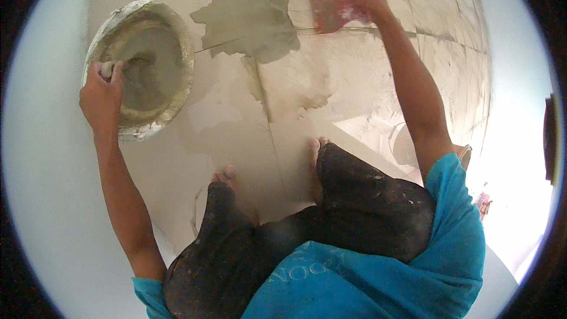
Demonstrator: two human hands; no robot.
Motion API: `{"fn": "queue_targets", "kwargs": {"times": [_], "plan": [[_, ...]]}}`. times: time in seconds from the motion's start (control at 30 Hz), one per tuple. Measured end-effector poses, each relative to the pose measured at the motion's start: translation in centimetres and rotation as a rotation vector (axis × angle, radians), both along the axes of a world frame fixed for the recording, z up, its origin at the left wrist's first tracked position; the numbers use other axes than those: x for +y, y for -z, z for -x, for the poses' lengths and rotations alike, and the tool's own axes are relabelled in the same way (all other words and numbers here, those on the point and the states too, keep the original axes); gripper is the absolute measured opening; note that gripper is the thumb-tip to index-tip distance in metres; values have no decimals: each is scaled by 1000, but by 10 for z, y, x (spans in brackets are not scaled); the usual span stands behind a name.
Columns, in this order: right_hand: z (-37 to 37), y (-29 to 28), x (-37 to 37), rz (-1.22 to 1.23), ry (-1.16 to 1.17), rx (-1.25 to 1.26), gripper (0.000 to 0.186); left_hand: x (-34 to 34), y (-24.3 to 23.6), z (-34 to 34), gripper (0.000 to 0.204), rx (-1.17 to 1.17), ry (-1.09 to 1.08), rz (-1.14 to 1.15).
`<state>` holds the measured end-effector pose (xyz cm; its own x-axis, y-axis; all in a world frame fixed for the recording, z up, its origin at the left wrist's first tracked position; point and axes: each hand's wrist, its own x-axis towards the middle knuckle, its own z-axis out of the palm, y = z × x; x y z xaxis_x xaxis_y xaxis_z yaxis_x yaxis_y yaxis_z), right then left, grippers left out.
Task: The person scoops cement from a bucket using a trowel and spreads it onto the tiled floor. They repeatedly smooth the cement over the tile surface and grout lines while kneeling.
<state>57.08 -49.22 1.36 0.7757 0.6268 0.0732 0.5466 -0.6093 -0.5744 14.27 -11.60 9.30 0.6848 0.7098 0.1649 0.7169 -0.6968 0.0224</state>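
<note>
At the left, a round bucket [185, 82] with a crusted, pale rim holds grey-green wet grout [156, 82]. My left hand [101, 100] is over its near-left rim, closed around the pale handle [107, 70] of a tool whose far end is hidden in the grout. Out at the upper right, my right hand [371, 1] grips a red float [328, 0] lying against the tiled floor [236, 136]. Left of the float spreads a wet patch of grout [251, 20], covering the crossing of some tile joints.
My bare feet [223, 174] are on the tiles close to me. A white round container [403, 145] stands near my right arm, with a reddish-rimmed one [465, 156] behind it. Pale walls [44, 142] bound the floor on both sides. Thin grout smears cover the right-hand tiles.
</note>
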Motion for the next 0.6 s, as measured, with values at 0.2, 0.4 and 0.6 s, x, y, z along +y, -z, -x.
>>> {"fn": "queue_targets", "kwargs": {"times": [0.2,0.4,0.6], "plan": [[-33,4,-30,-21,430,307,36,3,5,-11,40,-64,-32,54],[-27,26,8,360,-86,-306,37,-18,4,-21,32,-143,46,143],[-40,55,48,449,-348,-551,47,-38,-5,-36,34,-138,60,253]]}}
